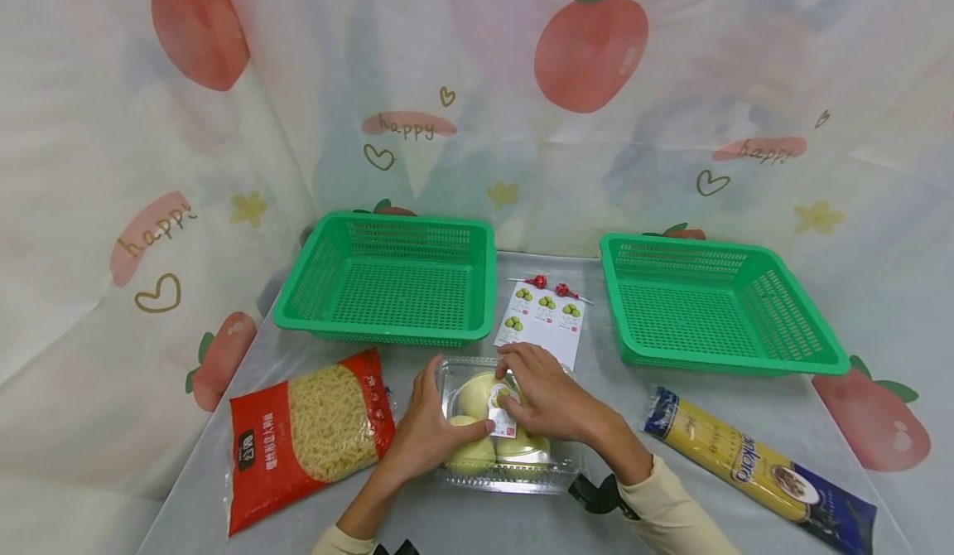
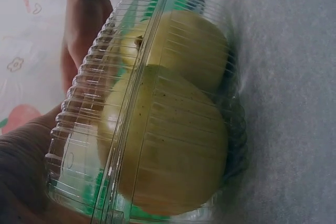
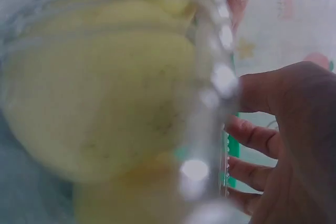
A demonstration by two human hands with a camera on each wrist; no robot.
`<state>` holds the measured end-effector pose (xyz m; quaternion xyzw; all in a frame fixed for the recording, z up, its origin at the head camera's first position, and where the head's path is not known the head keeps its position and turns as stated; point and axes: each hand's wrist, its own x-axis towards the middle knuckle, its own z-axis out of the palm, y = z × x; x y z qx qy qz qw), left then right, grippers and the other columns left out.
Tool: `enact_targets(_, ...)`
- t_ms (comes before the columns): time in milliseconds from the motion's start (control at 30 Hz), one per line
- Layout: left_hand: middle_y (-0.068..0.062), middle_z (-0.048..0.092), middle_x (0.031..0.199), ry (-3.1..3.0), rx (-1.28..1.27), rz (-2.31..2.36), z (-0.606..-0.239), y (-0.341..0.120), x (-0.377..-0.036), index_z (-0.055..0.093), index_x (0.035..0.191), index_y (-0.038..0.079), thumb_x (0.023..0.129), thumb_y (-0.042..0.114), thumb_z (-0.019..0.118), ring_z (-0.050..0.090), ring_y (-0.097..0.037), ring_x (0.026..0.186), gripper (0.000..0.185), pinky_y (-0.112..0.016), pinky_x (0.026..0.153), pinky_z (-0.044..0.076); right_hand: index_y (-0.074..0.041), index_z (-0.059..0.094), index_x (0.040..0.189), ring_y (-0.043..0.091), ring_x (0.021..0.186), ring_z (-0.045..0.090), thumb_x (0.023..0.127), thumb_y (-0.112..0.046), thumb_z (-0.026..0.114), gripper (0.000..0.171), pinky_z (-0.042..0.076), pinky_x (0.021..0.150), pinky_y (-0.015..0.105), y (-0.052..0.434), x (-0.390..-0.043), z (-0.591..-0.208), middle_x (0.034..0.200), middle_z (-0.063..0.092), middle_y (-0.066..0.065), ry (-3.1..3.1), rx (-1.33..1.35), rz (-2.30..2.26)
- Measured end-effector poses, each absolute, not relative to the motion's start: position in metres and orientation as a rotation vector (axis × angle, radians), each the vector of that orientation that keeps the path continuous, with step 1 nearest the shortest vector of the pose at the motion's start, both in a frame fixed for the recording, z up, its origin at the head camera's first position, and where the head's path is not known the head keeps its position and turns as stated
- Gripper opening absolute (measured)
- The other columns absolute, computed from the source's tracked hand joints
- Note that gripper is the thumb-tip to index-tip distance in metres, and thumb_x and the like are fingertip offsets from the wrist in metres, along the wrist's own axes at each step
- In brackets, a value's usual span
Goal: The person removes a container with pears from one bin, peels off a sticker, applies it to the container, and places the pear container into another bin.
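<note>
A clear plastic clamshell box (image 1: pixel 514 480) stands closed on the table in the head view, holding several pale yellow pear-like fruits (image 1: pixel 471 454). On its lid lies a white fruit sticker (image 1: pixel 504 427). My left hand (image 1: pixel 432 427) lies along the box's left side, its thumb reaching over the lid to the sticker's edge. From the right, my right hand (image 1: pixel 547 398) rests on the lid, thumb at the sticker and fingertips toward the far edge. The left wrist view shows the ribbed box wall with two fruits (image 2: pixel 173 145) behind it.
Behind the box lies a sheet of fruit stickers (image 1: pixel 540 327), with two red-wrapped lollipops (image 1: pixel 562 290) at its top. Green baskets stand at back left (image 1: pixel 406 290) and back right (image 1: pixel 686 315). A red pasta bag (image 1: pixel 268 456) lies left; a yellow-blue pasta pack (image 1: pixel 734 451) lies right.
</note>
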<state>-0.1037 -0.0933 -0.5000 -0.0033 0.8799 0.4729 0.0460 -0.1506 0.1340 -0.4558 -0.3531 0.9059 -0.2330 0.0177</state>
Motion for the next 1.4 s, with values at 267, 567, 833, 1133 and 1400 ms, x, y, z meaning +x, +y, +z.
enact_targets(267, -0.023, 0.029, 0.167, 2.663, 0.009, 1.455, -0.503, -0.093, -0.102, 0.015, 0.169, 0.016, 0.071, 0.063, 0.090, 0.046, -0.051, 0.143, 0.132, -0.067, 0.105, 0.049, -0.019, 0.062, 0.113, 0.039, 0.149, 0.041, 0.092, -0.036, 0.081, 0.033, 0.035, 0.119, 0.064, 0.147, -0.136, -0.459, 0.159, 0.048, 0.015, 2.839, -1.086, -0.751)
enact_targets(567, -0.024, 0.026, 0.168, 2.665, 0.019, 1.453, -0.501, -0.094, -0.104, 0.013, 0.169, 0.015, 0.072, 0.061, 0.091, 0.042, -0.052, 0.145, 0.133, -0.070, 0.106, 0.047, -0.022, 0.061, 0.119, 0.037, 0.155, 0.031, 0.093, -0.044, 0.080, 0.039, 0.026, 0.123, 0.067, 0.151, -0.130, -0.470, 0.165, 0.042, 0.012, 2.877, -1.030, -0.815)
enact_targets(833, -0.022, 0.025, 0.169, 2.656, 0.006, 1.459, -0.501, -0.094, -0.105, 0.014, 0.169, 0.018, 0.072, 0.062, 0.090, 0.040, -0.050, 0.148, 0.131, -0.070, 0.108, 0.045, -0.021, 0.061, 0.112, 0.039, 0.154, 0.033, 0.091, -0.040, 0.081, 0.035, 0.025, 0.124, 0.065, 0.152, -0.129, -0.476, 0.163, 0.045, 0.013, 2.905, -1.029, -0.893)
enact_targets(1133, -0.022, 0.026, 0.168, 2.674, 0.001, 1.446, -0.496, -0.094, -0.110, 0.016, 0.169, 0.015, 0.077, 0.057, 0.089, 0.038, -0.050, 0.149, 0.124, -0.072, 0.110, 0.042, -0.021, 0.061, 0.109, 0.038, 0.154, 0.032, 0.092, -0.040, 0.078, 0.031, 0.025, 0.123, 0.066, 0.152, -0.130, -0.480, 0.162, 0.045, 0.011, 2.942, -1.020, -0.886)
enact_targets(1400, -0.021, 0.031, 0.165, 2.683, -0.053, 1.477, -0.496, -0.087, -0.113, 0.023, 0.166, 0.014, 0.080, 0.057, 0.087, 0.046, -0.052, 0.142, 0.115, -0.072, 0.103, 0.047, -0.022, 0.066, 0.125, 0.037, 0.154, 0.032, 0.088, -0.048, 0.081, 0.047, 0.020, 0.124, 0.066, 0.151, -0.128, -0.481, 0.164, 0.045, 0.007, 2.949, -1.012, -0.890)
